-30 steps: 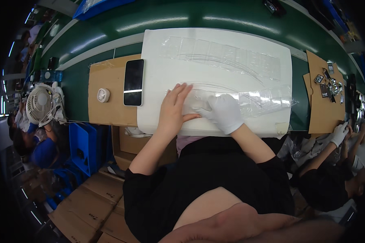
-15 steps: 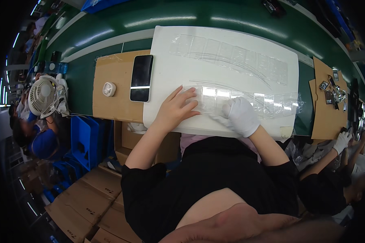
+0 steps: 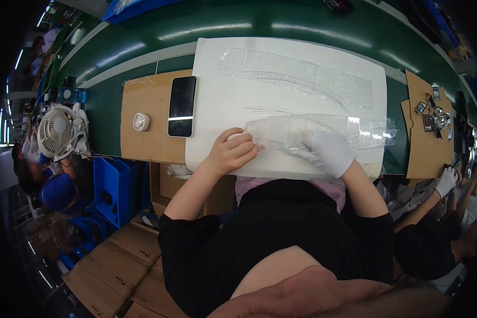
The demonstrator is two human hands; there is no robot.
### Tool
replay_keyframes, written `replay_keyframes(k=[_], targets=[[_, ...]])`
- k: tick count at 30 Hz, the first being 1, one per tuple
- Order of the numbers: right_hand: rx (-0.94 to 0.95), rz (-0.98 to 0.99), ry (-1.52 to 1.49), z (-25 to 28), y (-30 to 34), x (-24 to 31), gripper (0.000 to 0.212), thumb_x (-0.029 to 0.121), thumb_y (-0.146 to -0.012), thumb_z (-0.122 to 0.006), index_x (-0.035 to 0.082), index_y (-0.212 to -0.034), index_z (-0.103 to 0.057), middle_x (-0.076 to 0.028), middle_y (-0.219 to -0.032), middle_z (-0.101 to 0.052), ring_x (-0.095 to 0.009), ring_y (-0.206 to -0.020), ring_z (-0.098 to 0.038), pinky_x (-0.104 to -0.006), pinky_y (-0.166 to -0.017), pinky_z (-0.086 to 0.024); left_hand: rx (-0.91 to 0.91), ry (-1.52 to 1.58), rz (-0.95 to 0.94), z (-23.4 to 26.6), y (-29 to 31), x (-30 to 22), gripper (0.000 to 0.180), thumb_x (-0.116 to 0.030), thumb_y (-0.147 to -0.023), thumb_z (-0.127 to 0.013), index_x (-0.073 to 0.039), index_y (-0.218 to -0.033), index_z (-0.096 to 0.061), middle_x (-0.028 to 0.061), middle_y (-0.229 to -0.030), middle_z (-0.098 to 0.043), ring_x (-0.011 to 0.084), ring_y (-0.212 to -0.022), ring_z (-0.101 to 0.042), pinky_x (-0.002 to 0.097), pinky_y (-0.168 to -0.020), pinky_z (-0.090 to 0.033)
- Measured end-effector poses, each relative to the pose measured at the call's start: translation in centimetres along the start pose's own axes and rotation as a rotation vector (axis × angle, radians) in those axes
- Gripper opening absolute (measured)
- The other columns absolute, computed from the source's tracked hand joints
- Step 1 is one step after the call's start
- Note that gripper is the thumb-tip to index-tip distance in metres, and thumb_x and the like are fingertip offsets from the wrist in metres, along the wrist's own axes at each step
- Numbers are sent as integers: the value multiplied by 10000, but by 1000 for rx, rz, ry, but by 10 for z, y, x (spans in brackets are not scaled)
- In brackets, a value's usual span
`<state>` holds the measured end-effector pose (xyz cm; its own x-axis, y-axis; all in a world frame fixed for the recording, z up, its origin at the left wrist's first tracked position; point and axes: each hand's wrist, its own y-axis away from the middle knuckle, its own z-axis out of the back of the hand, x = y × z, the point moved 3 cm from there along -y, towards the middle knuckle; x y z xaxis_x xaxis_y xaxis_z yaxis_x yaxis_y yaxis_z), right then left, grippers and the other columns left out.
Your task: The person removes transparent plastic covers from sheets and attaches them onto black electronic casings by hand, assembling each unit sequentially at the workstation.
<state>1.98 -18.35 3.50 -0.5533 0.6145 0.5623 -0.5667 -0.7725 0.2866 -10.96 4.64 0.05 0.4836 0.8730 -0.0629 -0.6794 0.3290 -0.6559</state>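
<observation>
On the white sheet (image 3: 217,111) in front of me lies a clear plastic strip (image 3: 358,130) divided into several pockets. My left hand (image 3: 233,152), bare, has its fingers curled together at the strip's left end and pinches that end. My right hand (image 3: 331,153) wears a white glove and rests over the strip's middle. Its fingers reach leftward, somewhat apart and slightly blurred, and part of the strip is hidden beneath. Farther back, a second clear pocketed strip (image 3: 307,74) lies flat. Thin curved clear slivers (image 3: 297,84) run along it.
Left of the sheet, a phone (image 3: 182,106) and a white roll (image 3: 141,122) lie on cardboard (image 3: 153,95). A white fan (image 3: 57,130) stands farther left. Small metallic parts (image 3: 434,119) lie on cardboard at right, near a co-worker's gloved hand (image 3: 447,181). Blue bins (image 3: 111,185) stand below left.
My left fingers have gone from spread on the strip to pinched at its end. The gloved right hand has shifted rightward and its fingers have stretched out.
</observation>
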Motion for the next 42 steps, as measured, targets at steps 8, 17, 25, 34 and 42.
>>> replay_keyframes(k=[8,17,25,34,42], targets=[[-250,373,-53,44,-57,72,481,488,-985,-564,25,-957,-690,-142,-906,-698,-317,-832,-668,-394,-791,-520,-87,96,-99,-2,-21,1,115,-107,-851,-777,-146,-852,-669,-64,-888,-640,81,-940,-646,316,-980,-521],[-718,264,89,53,-124,-25,347,334,-1030,-542,37,-987,-716,-58,-813,-648,-203,-729,-614,-341,-715,-488,-67,89,123,3,24,-28,209,-68,-856,-762,-56,-1040,-666,39,-1022,-647,173,-980,-629,358,-1010,-503],[-424,65,-131,73,-114,30,356,396,-1024,-560,86,-1121,-705,-27,-900,-683,-226,-736,-611,-330,-722,-499,-456,1205,1016,-16,-15,18,711,-137,-945,-686,21,-1511,-284,196,-1331,-521,279,-1123,-596,381,-1028,-490],[-497,441,228,41,-111,54,425,388,-909,-698,74,-1195,-679,-106,-1084,-676,-276,-903,-633,-375,-837,-513,-172,1765,1277,-40,-27,28,485,-142,-1021,-587,38,-1438,-418,232,-1292,-632,292,-1085,-659,349,-998,-520],[-421,366,91,2,-108,49,649,472,-858,-713,55,-1341,-598,-164,-1346,-580,-342,-1201,-570,-400,-1073,-441,-145,1140,1217,-34,-18,31,141,-90,-1059,-500,-1,-1168,-492,234,-1293,-654,213,-956,-683,291,-884,-576]])
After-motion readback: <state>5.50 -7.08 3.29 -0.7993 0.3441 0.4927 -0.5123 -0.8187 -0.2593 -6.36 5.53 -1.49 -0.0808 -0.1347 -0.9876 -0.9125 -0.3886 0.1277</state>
